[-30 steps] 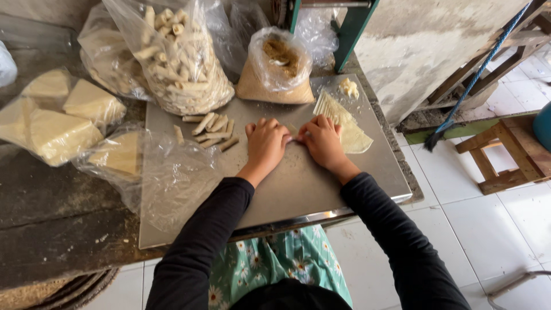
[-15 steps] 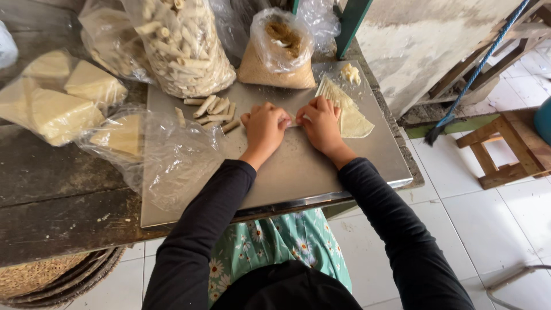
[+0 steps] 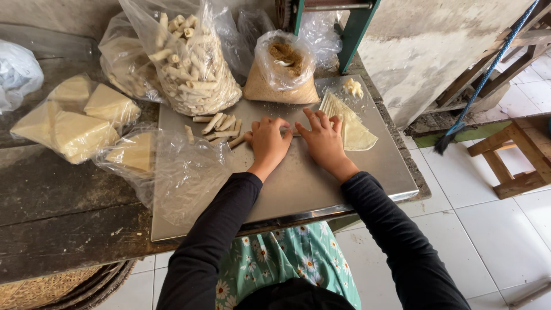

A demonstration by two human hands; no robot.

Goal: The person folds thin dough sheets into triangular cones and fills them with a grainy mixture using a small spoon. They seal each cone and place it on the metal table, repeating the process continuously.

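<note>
Pressing down side by side, the person's left hand (image 3: 268, 142) and right hand (image 3: 324, 140) rest palms-down on the flat, rectangular stainless-steel tray (image 3: 321, 189) that lies on the dark, worn wooden counter (image 3: 63, 212). The fingers of both hands are curled over a thin, pale roll of pastry (image 3: 296, 133), of which only a sliver shows in the gap between the hands; how tightly either grip closes on it I cannot tell, since the fingers hide it.

Just right of the right hand, touching its fingertips, lies a stack of pale yellow triangular pastry sheets (image 3: 353, 127), and beyond it, at the far right corner of the tray, a small lump of whitish paste (image 3: 353, 88). Left of the left hand, a loose cluster of short beige finished rolls (image 3: 218, 125) lies on the tray. Behind these stands a tall clear plastic bag stuffed with the same rolls (image 3: 192, 63), and to its right a clear plastic bag of brown crumbly filling (image 3: 282, 72), its top open.

On the counter's left side sit clear bags of pale yellow triangular wrappers (image 3: 74, 123), and an empty-looking crumpled clear plastic bag (image 3: 181, 172) spreads over the tray's near left part. Black sleeves cover both arms. Off to the right, on the white tiled floor (image 3: 488, 229), stands a wooden stool (image 3: 516, 155).
</note>
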